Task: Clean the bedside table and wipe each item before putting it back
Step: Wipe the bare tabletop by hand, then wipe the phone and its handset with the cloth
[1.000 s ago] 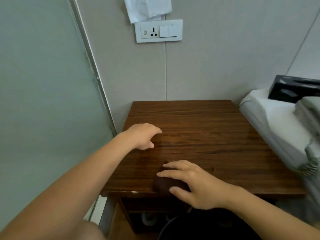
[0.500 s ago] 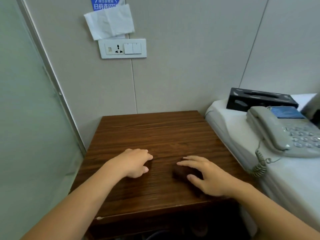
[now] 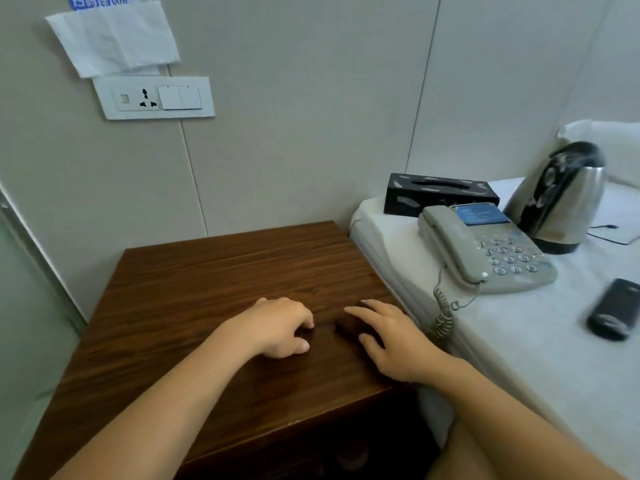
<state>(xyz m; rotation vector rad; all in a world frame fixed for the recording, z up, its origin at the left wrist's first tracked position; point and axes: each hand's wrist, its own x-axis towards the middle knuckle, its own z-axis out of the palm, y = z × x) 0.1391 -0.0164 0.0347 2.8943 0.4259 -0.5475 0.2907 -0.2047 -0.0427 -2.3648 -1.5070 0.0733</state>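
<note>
In the head view, a dark wooden bedside table [image 3: 221,271] is seen against a grey panelled wall, and both hands are placed on its top near the front right part. The left hand [image 3: 280,327] rests on the wood with its fingers curled loosely downward, and nothing is held in it. Just beside it, the right hand [image 3: 391,341] is laid over a dark brown cloth [image 3: 349,327], with the fingers spread and bent lightly over it; the cloth is pressed flat on the table surface and is partly hidden under the palm. To the right of the table, a bed with a white sheet [image 3: 519,341] is seen. On it are placed a black tissue box [image 3: 440,194], a grey corded telephone [image 3: 485,251], a steel electric kettle [image 3: 561,199] and a black remote control [image 3: 613,310]. On the wall above the table, a white socket and switch panel [image 3: 154,97] is mounted, and a white folded tissue [image 3: 114,39] hangs just over it.
</note>
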